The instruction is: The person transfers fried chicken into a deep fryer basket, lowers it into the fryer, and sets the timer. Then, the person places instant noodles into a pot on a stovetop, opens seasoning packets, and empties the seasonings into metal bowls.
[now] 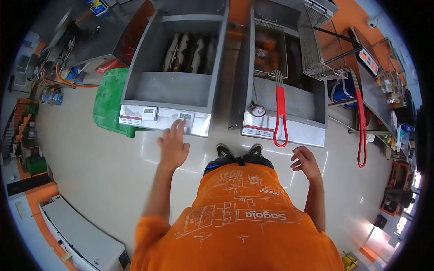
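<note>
My left hand (173, 148) reaches up to the front panel of the left deep fryer (169, 86), its fingers stretched out. Its fingertips are at a small digital timer (185, 116); whether they press it I cannot tell. A second timer (149, 113) sits to the left on the same panel. My right hand (306, 163) hangs in the air before the right fryer (298, 101), fingers loosely bent and apart, holding nothing. Nearest to it is the red handle (280, 118) of a fry basket (270, 49) with orange-brown food inside. A dial thermometer (258, 110) hangs on this fryer.
Another wire basket (318, 61) is raised at the right fryer's far side, its red handle (360, 128) sticking out. A green bin (107, 100) stands left of the left fryer. A digital scale (368, 61) is at right. Behind on the left is a white chest freezer (86, 235).
</note>
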Demonstrator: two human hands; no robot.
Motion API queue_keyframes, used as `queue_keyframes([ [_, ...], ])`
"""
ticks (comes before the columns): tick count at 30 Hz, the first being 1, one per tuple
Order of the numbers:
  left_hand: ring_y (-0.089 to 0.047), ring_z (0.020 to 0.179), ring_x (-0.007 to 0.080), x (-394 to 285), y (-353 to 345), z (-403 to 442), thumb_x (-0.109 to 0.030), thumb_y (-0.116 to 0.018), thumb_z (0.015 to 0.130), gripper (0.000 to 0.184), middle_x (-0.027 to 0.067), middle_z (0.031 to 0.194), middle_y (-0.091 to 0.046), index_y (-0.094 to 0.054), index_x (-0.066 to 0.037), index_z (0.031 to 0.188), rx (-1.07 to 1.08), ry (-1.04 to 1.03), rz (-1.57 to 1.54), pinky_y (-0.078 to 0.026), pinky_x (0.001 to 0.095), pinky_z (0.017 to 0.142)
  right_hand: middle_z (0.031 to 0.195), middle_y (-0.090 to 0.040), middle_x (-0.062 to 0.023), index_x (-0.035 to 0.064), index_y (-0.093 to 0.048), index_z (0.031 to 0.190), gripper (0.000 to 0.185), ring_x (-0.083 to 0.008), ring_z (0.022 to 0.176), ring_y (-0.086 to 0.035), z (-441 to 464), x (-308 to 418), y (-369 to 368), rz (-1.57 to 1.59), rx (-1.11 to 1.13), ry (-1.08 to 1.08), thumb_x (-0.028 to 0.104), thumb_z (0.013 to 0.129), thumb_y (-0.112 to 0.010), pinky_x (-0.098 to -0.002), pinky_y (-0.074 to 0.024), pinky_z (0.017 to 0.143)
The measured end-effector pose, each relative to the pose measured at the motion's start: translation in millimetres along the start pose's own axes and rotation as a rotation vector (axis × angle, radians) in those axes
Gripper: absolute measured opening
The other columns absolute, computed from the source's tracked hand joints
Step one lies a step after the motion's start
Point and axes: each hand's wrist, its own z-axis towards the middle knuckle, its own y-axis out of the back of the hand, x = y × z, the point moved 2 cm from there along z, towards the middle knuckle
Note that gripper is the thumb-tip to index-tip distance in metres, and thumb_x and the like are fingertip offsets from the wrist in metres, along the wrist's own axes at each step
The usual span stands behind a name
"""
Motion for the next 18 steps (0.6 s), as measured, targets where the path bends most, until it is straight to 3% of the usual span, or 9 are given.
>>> queue_keyframes([
  [10, -0.038, 0.123, 0.0360, -8, -6, -25, -0.015, -0.056, 0.077, 0.068, 0.0123, 0.147, -0.031, -0.035, -0.013, 0.142, -0.142, -0.047, -0.032, -0.028, 0.0593, 0.096, 0.083, -0.060, -0.0095, 0.0026, -0.055, 0.101, 0.026, -0.0178, 0.063, -0.064, -14, -25, -3, -0.011, 0.043, 0.006, 0.028, 0.095, -0.050, -0.0272, -0.0522, 0.056],
  [13, -0.036, 0.124, 0.0347, -14, -8, -46, -0.015, -0.057, 0.079, 0.058, 0.0127, 0.141, -0.037, -0.043, -0.014, 0.135, -0.191, 0.015, -0.109, -0.026, 0.0527, 0.097, 0.080, -0.062, -0.0075, 0.0020, -0.057, 0.090, 0.028, -0.0164, 0.061, -0.064, -17, -54, 1, -0.019, 0.076, 0.013, 0.029, 0.097, -0.051, -0.0259, -0.0532, 0.054],
  [15, -0.040, 0.121, 0.0324, -11, -28, -66, -0.019, -0.058, 0.084, 0.039, 0.0096, 0.132, -0.045, -0.054, -0.015, 0.123, -0.198, 0.020, -0.094, -0.030, 0.0529, 0.094, 0.079, -0.062, -0.0075, 0.0018, -0.057, 0.090, 0.028, -0.0165, 0.061, -0.064, -23, -76, 2, -0.047, 0.106, 0.000, 0.028, 0.097, -0.051, -0.0259, -0.0529, 0.053],
  [16, -0.040, 0.121, 0.0324, -13, -33, -79, -0.019, -0.058, 0.084, 0.039, 0.0096, 0.132, -0.045, -0.054, -0.015, 0.123, -0.209, 0.024, -0.084, -0.030, 0.0529, 0.094, 0.079, -0.062, -0.0076, 0.0016, -0.057, 0.089, 0.028, -0.0166, 0.061, -0.064, -26, -87, 1, -0.078, 0.130, -0.026, 0.028, 0.097, -0.051, -0.0259, -0.0527, 0.053],
  [18, -0.045, 0.117, 0.0289, -23, -49, -105, -0.021, -0.060, 0.085, 0.030, 0.0072, 0.121, -0.054, -0.060, -0.016, 0.114, -0.074, 0.032, -0.250, -0.029, 0.0536, 0.093, 0.081, -0.062, -0.0074, 0.0011, -0.058, 0.096, 0.020, -0.0158, 0.060, -0.064, -37, -104, -6, -0.074, 0.144, -0.001, 0.021, 0.095, -0.055, -0.0260, -0.0518, 0.051],
])
